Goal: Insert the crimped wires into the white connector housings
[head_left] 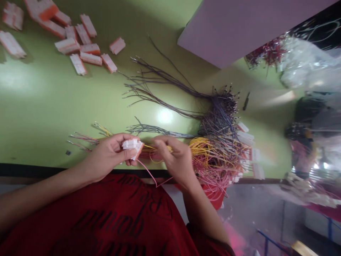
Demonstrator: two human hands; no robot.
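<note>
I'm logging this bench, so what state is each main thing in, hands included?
Left hand: closed around the held connector
Held connector: pink wire running out
Pink wire: sharply bent
Right hand: fingers closed on the yellow wire
Yellow wire: stretched between both hands
Loose connectors: scattered, some touching
Dark wires: ends fanned out

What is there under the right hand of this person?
Pink wires and yellow wires show on both sides of the right hand, so some seem to pass beneath it, over the green table. What lies directly under it is covered and cannot be seen.
</note>
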